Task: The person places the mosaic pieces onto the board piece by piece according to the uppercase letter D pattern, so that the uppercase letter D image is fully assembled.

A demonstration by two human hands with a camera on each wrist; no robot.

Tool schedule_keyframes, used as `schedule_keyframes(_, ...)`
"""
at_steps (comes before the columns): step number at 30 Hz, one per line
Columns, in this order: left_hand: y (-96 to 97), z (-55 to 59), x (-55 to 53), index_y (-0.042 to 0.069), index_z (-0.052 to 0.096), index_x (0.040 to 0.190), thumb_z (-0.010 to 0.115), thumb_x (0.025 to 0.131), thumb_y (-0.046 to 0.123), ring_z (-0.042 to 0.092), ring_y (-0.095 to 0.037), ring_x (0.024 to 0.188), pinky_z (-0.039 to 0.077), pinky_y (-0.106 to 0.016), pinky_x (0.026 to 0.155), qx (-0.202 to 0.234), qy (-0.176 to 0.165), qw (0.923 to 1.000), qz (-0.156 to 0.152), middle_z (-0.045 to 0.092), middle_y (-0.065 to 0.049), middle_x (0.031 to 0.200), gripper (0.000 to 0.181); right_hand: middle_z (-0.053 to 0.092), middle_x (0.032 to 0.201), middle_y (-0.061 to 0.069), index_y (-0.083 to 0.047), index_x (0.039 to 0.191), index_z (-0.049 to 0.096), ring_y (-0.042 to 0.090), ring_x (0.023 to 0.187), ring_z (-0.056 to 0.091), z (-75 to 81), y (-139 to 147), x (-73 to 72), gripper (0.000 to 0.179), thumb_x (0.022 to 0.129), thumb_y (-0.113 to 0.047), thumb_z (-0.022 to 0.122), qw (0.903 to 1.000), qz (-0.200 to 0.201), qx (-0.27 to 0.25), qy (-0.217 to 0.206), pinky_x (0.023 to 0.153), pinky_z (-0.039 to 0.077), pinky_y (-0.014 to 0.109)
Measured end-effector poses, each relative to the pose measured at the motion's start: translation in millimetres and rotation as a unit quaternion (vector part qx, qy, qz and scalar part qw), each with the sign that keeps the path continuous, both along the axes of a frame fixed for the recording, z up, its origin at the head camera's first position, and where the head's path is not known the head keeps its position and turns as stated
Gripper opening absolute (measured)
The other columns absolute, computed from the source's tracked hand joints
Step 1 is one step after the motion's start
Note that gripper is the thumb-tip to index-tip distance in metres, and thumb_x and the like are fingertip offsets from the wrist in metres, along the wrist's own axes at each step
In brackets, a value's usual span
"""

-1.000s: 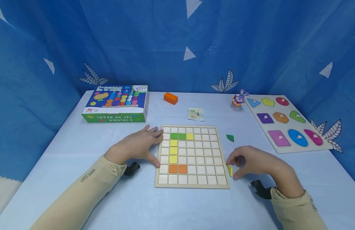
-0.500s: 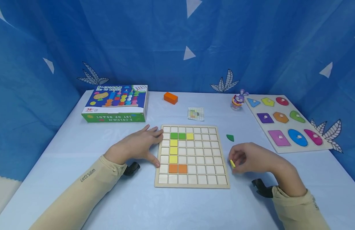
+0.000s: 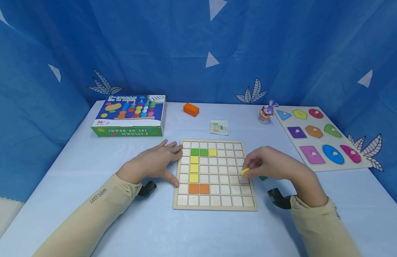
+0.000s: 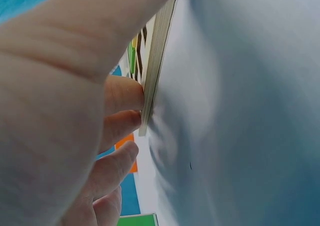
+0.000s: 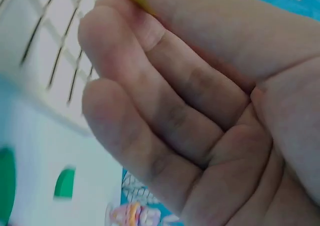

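A wooden grid board [image 3: 220, 208] lies on the table, with green tiles [image 3: 199, 152], yellow tiles [image 3: 194, 168] and orange tiles [image 3: 198, 188] set in its squares. Along its left edge rests my left hand [image 3: 154, 159], fingers spread, thumb and fingertips touching the rim; the left wrist view shows those fingers [image 4: 122, 93] against the board's side. My right hand [image 3: 270, 164] pinches a thin yellow piece [image 3: 244, 171] between thumb and fingers over the board's right columns. Its full shape is hidden by the fingers. Under that hand a green piece [image 3: 263, 177] partly shows.
A small printed grid card [image 3: 219, 127] lies behind the board. Further back are an orange block [image 3: 190, 109], a bead-set box [image 3: 129, 116], and a purple rabbit figure [image 3: 267, 111]. On the right lies a knobbed shape puzzle [image 3: 317, 137]. A green quarter piece [image 5: 64, 183] lies on the table.
My right hand has picked up the yellow piece from beside the board and carried it up and left over the right columns. The left hand has stayed put.
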State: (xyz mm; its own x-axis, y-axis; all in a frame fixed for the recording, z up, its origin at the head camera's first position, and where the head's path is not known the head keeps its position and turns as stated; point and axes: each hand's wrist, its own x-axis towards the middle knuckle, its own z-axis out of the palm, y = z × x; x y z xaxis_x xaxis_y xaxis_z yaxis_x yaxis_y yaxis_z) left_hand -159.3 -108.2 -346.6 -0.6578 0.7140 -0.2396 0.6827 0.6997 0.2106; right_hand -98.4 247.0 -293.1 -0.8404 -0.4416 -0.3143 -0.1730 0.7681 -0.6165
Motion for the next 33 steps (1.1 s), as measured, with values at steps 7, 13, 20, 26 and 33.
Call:
schedule_keyframes(7, 0.4, -0.7, -0.2, 0.005, 0.043, 0.152, 0.075, 0.064, 0.076, 0.017, -0.033, 0.151, 0.001, -0.047, 0.124, 0.0, 0.001, 1.0, -0.003, 0.032, -0.013, 0.161, 0.118, 0.07, 0.085, -0.005, -0.017, 0.1, 0.076, 0.019, 0.081, 0.063, -3.4, -21, -3.6, 0.011, 0.09, -0.015, 0.078, 0.9999, 0.01, -0.009, 0.001, 0.072, 0.058, 0.032)
schedule_keyframes(13, 0.8, -0.5, -0.3, 0.005, 0.043, 0.152, 0.075, 0.063, 0.076, 0.017, -0.033, 0.151, 0.001, -0.046, 0.124, -0.001, 0.003, 1.0, 0.0, 0.032, -0.013, 0.161, 0.119, 0.068, 0.08, -0.005, -0.017, 0.099, 0.071, 0.017, 0.076, 0.062, -12.7, -32, -3.8, 0.012, 0.09, -0.015, 0.078, 0.9998, 0.018, -0.006, 0.005, 0.067, 0.056, 0.031)
schedule_keyframes(20, 0.6, -0.1, 0.1, 0.005, 0.043, 0.152, 0.075, 0.063, 0.076, 0.018, -0.033, 0.151, 0.001, -0.047, 0.124, -0.001, 0.001, 1.0, 0.001, 0.032, -0.013, 0.161, 0.118, 0.064, 0.074, -0.007, -0.02, 0.088, 0.07, 0.015, 0.07, 0.059, -25.5, -45, -2.1, 0.013, 0.085, -0.017, 0.083, 0.9984, 0.052, -0.016, 0.014, 0.062, 0.053, 0.029)
schedule_keyframes(26, 1.0, -0.1, 0.4, 0.005, 0.043, 0.152, 0.076, 0.064, 0.075, 0.018, -0.033, 0.151, 0.001, -0.046, 0.124, -0.001, -0.001, 1.0, 0.002, 0.032, -0.013, 0.161, 0.118, 0.064, 0.075, -0.007, -0.021, 0.087, 0.071, 0.015, 0.071, 0.059, -31.8, -54, 0.3, 0.013, 0.084, -0.018, 0.084, 0.9967, 0.075, -0.03, -0.005, 0.063, 0.053, 0.028)
schedule_keyframes(33, 0.8, 0.0, 0.1, 0.004, 0.043, 0.152, 0.076, 0.063, 0.075, 0.018, -0.032, 0.151, 0.001, -0.046, 0.124, -0.002, -0.002, 1.0, 0.002, 0.031, -0.013, 0.161, 0.119, 0.065, 0.075, -0.008, -0.021, 0.086, 0.072, 0.014, 0.071, 0.06, -33.4, -59, 2.3, 0.013, 0.083, -0.018, 0.085, 0.9946, 0.089, -0.051, -0.005, 0.064, 0.054, 0.028)
